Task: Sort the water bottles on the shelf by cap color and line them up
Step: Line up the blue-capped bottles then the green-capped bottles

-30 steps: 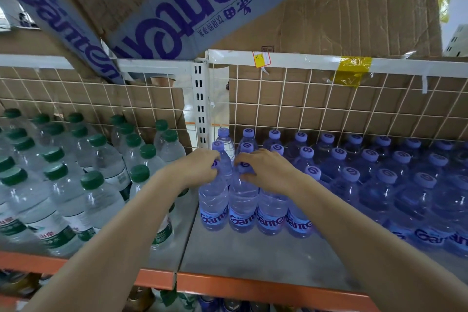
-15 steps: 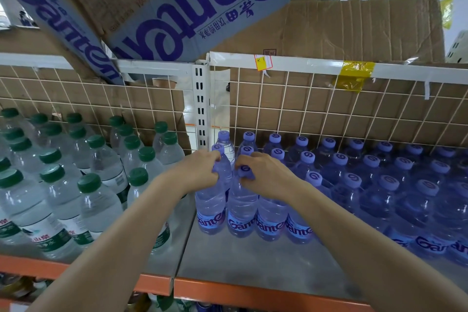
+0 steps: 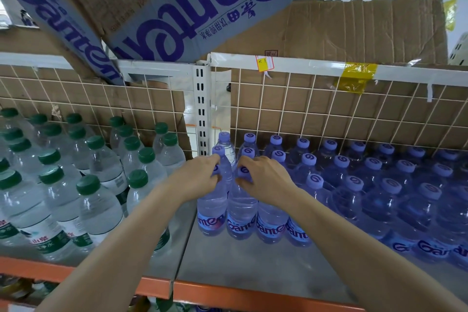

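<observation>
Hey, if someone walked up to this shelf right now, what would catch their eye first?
Most likely the split in color: green-capped bottles crowd the left bay, purple-capped bottles fill the right. At the seam by the white upright, the left hand and right hand each grip the neck of a front purple-capped bottle. Overhead, a blue-printed carton leans over the shelf rail.

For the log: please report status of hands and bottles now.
Left hand grips front purple-cap bottle. Right hand grips neighbouring bottle. Green-cap bottles apart at left. Nothing in the way.
</observation>
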Action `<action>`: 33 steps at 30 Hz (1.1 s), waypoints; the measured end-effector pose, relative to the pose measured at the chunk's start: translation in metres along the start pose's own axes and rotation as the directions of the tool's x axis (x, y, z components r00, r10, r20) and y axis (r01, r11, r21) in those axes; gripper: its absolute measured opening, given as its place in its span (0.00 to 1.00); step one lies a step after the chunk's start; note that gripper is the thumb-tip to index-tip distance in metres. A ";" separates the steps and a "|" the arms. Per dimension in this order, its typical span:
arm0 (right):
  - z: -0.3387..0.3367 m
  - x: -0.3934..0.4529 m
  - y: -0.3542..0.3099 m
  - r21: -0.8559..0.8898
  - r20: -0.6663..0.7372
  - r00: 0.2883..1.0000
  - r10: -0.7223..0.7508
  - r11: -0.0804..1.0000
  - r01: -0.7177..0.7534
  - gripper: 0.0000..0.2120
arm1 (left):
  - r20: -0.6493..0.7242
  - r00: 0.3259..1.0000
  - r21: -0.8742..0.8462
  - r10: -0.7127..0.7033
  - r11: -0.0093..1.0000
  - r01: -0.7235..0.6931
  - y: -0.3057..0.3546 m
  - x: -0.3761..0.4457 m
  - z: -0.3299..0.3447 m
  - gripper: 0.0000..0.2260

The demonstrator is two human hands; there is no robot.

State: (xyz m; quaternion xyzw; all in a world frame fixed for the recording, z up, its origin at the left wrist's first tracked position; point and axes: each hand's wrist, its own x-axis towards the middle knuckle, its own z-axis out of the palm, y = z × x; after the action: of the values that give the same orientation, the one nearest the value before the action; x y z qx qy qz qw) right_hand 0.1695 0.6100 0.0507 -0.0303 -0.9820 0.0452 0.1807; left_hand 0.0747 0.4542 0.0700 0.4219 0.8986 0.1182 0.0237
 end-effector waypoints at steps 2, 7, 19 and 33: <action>-0.001 0.002 -0.001 -0.026 -0.004 1.000 0.016 1.000 -0.016 0.15 | -0.003 0.999 0.033 -0.033 0.999 0.033 0.001 0.001 0.000 0.07; -0.004 0.007 -0.001 -0.013 0.105 0.993 0.059 0.998 -0.058 0.16 | 0.027 0.995 0.095 -0.092 0.992 0.089 0.004 0.006 -0.001 0.09; -0.007 0.002 0.005 0.034 0.102 0.994 0.036 0.999 -0.040 0.16 | 0.020 1.000 0.117 -0.003 0.993 0.000 0.003 0.001 -0.001 0.09; -0.005 0.004 0.004 0.037 0.122 0.990 0.064 0.997 -0.069 0.15 | -0.033 0.998 0.088 -0.044 0.995 0.047 0.001 0.002 0.008 0.09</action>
State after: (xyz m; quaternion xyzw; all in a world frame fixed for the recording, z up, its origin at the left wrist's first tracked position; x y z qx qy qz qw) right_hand 0.1674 0.6152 0.0563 -0.0567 -0.9884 0.0730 0.1202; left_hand 0.0756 0.4575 0.0631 0.4001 0.9126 0.0842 -0.0063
